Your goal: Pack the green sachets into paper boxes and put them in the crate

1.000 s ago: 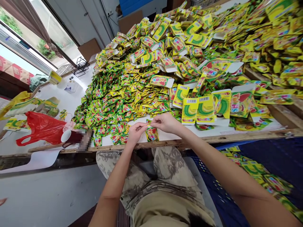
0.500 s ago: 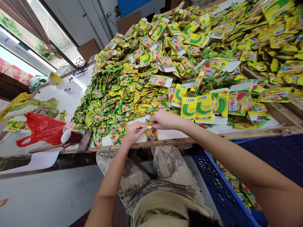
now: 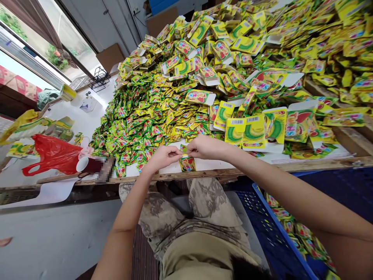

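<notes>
A small yellow, green and red printed box (image 3: 188, 164) is at the front edge of the table, between my hands. My left hand (image 3: 164, 158) is closed in a pinch at its top left edge. From the other side, my right hand (image 3: 204, 147) pinches the top right edge, its fingers curled. A bit of green wrapper shows just above the box, between the fingertips. Small green and yellow sachets (image 3: 140, 132) lie heaped directly beyond my hands. Several flat-faced cartons (image 3: 253, 132) with open white flaps stand right of my right hand.
A red plastic bag (image 3: 55, 155) and a dark cup (image 3: 90, 165) are on the left of the table. A large pile of yellow cartons and sachets (image 3: 326, 50) covers the back and right. Below right, a blue crate (image 3: 279, 237) holds more packets. A wooden strip (image 3: 210, 172) edges the table.
My left hand has turned slightly, its wrist lower and further left. Both hands stay pinched at the box top. The whole view has shifted a little.
</notes>
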### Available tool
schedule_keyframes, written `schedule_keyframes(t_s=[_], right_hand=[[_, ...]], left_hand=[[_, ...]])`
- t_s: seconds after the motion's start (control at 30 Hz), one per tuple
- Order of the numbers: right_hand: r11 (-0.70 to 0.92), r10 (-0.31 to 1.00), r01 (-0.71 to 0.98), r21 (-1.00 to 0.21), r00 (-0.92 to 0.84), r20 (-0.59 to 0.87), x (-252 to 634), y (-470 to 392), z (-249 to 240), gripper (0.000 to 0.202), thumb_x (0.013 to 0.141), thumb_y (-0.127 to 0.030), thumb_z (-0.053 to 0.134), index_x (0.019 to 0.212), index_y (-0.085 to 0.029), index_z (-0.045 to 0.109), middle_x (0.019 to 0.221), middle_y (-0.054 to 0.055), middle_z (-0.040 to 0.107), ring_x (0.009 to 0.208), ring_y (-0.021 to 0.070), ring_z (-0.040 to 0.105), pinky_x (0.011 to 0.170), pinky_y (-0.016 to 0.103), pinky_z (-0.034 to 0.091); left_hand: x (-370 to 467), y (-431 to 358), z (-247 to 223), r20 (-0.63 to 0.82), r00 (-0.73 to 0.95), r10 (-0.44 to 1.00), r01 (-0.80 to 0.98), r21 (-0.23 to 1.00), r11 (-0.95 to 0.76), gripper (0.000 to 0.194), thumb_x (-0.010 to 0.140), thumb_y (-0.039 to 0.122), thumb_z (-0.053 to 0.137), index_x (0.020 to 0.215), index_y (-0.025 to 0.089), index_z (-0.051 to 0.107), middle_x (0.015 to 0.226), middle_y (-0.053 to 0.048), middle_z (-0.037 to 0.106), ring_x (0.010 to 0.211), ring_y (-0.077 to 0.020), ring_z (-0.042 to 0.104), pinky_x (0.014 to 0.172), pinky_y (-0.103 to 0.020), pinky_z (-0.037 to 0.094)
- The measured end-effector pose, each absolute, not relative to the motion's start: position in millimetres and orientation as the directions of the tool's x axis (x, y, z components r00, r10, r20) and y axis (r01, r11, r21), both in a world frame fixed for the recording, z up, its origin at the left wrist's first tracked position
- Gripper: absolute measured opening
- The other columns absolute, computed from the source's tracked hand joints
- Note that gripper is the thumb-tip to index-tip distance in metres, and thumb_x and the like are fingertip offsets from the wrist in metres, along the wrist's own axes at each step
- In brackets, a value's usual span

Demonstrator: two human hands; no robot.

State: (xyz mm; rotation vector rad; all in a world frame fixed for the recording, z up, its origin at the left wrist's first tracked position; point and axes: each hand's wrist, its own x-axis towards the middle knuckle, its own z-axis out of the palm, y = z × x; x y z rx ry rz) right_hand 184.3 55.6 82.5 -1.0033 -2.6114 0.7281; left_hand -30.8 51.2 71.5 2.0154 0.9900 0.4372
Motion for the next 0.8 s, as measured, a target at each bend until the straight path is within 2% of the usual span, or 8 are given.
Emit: schedule_keyframes(t_s=[0.13,0.27,0.4,0.63,0.8], right_hand=[[0.664,0.648,0.524,-0.534,-0.759,0.062,184.1,57.6,84.2,0.022,0.068,-0.009,0.047,0.055,-0.017,0.063,0.048,-0.003,0.055,0.045,0.0083,0.031,0.05,0.022,0.026],[0.631,0.652,0.524,-0.572,-0.758,0.024,186.1,58.2,84.0,0.02,0.069,-0.011,0.047,0.059,-0.016,0.064,0.049,-0.003,0.052,0.047,0.0081,0.032,0.051,0.022,0.026],[0.616,0.659,0.548,-0.566,-0.752,-0.011,185.4,62.6,85.6,0.019,0.067,-0.01,0.048,0.057,-0.015,0.063,0.049,-0.003,0.051,0.048,0.008,0.031,0.051,0.023,0.025],[0.517,0.642,0.596,-0.614,-0.745,-0.182,182.1,77.4,90.5,0.015,0.068,-0.013,0.057,0.07,-0.014,0.072,0.057,-0.002,0.06,0.053,0.0086,0.044,0.053,0.021,0.033],[0.537,0.65,0.648,-0.54,-0.726,-0.225,177.1,75.5,97.6,0.019,0.066,-0.009,0.056,0.074,-0.014,0.073,0.061,-0.001,0.064,0.054,0.0088,0.046,0.054,0.021,0.034]], left_hand=[[-21.6,59.9,91.7,-0.154,0.685,0.712,0.575,0.714,-0.399,0.016,0.078,0.025,0.058,0.076,0.015,0.07,0.066,0.0,0.066,0.058,-0.0103,0.057,0.056,-0.019,0.041],[-15.1,61.0,100.1,-0.197,0.688,0.698,0.658,0.575,-0.487,0.014,0.077,0.021,0.055,0.072,0.014,0.066,0.063,0.002,0.062,0.058,-0.0089,0.052,0.057,-0.018,0.036],[-13.5,61.3,101.7,-0.191,0.687,0.701,0.673,0.529,-0.516,0.013,0.076,0.019,0.056,0.071,0.014,0.066,0.062,0.002,0.062,0.057,-0.0087,0.05,0.057,-0.019,0.033],[-6.0,63.6,112.0,-0.233,0.679,0.696,0.719,0.404,-0.566,0.012,0.076,0.017,0.058,0.068,0.015,0.068,0.061,0.0,0.065,0.054,-0.0097,0.05,0.055,-0.021,0.031],[-4.8,64.3,112.9,-0.225,0.7,0.678,0.704,0.382,-0.599,0.012,0.076,0.015,0.059,0.067,0.015,0.067,0.059,0.0,0.063,0.052,-0.0095,0.048,0.054,-0.022,0.029]])
